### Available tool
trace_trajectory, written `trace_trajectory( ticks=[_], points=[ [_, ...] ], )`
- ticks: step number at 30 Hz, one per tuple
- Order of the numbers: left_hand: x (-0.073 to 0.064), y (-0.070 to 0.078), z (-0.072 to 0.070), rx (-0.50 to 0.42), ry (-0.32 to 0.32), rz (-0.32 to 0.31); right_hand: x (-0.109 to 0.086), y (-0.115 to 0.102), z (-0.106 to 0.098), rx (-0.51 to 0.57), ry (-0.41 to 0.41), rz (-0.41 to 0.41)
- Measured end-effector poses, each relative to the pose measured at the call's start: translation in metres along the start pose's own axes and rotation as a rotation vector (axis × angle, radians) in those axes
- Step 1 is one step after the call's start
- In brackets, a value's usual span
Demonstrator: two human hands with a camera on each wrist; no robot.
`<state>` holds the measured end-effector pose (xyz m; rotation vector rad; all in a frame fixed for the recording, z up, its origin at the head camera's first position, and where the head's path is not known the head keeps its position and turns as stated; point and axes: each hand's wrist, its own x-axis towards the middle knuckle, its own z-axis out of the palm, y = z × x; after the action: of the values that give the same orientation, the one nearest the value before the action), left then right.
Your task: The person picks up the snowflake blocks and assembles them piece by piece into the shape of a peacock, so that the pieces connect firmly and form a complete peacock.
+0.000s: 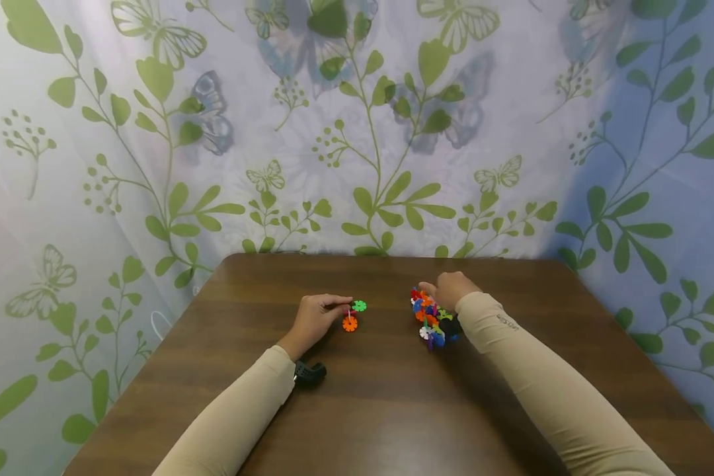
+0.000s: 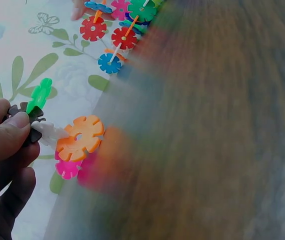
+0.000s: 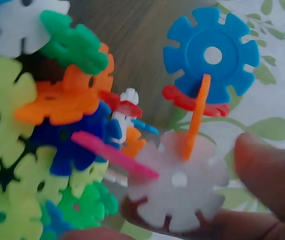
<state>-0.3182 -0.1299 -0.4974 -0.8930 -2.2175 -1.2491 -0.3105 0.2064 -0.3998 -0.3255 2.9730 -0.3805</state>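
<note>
My left hand (image 1: 317, 322) pinches a dark notched disc (image 2: 36, 131) between thumb and fingers. Joined to it are a green disc (image 2: 41, 94), a white one (image 2: 50, 134), an orange one (image 2: 86, 136) and a pink one (image 2: 67, 167). Further right, my right hand (image 1: 454, 289) is at a cluster of joined notched discs (image 1: 426, 311) in many colors. In the right wrist view, fingers curl beneath a translucent white disc (image 3: 177, 205) of that cluster; the thumb stands apart at its right. Blue disc (image 3: 212, 37) and orange disc (image 3: 198, 120) rise above the white one.
Both hands are over a brown wooden table (image 1: 357, 410). A patterned curtain (image 1: 333, 152) with leaves and butterflies hangs behind its back edge. A black device (image 1: 311, 373) sits at the left wrist.
</note>
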Motion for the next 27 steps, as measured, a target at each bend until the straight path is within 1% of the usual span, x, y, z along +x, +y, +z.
trace_trajectory(
  ticks=[2,4,6,10,16,18,23,27],
  points=[
    [-0.001,0.000,0.002,-0.002,-0.005,0.004,0.004,0.002,0.003,0.017,-0.055,0.006],
    [-0.002,0.000,0.003,-0.008,-0.008,0.006,0.007,0.003,0.004,0.023,-0.081,0.004],
    [-0.002,0.000,0.003,-0.015,-0.006,0.001,0.009,0.004,0.004,0.039,-0.092,-0.013],
    [-0.002,0.000,0.000,-0.015,-0.003,-0.018,0.012,0.003,0.002,0.044,-0.089,-0.075],
    [-0.001,0.001,-0.002,-0.025,-0.029,-0.054,0.014,0.004,0.004,0.083,-0.110,-0.088],
    [-0.001,0.001,-0.002,-0.028,-0.029,-0.055,0.014,0.004,0.005,0.070,-0.115,-0.118],
    [-0.001,0.001,-0.002,-0.015,-0.021,-0.042,0.018,0.004,0.003,-0.001,-0.119,-0.212],
    [-0.001,0.002,-0.002,-0.010,-0.023,-0.048,0.019,0.003,0.002,-0.009,-0.119,-0.244]
  ],
)
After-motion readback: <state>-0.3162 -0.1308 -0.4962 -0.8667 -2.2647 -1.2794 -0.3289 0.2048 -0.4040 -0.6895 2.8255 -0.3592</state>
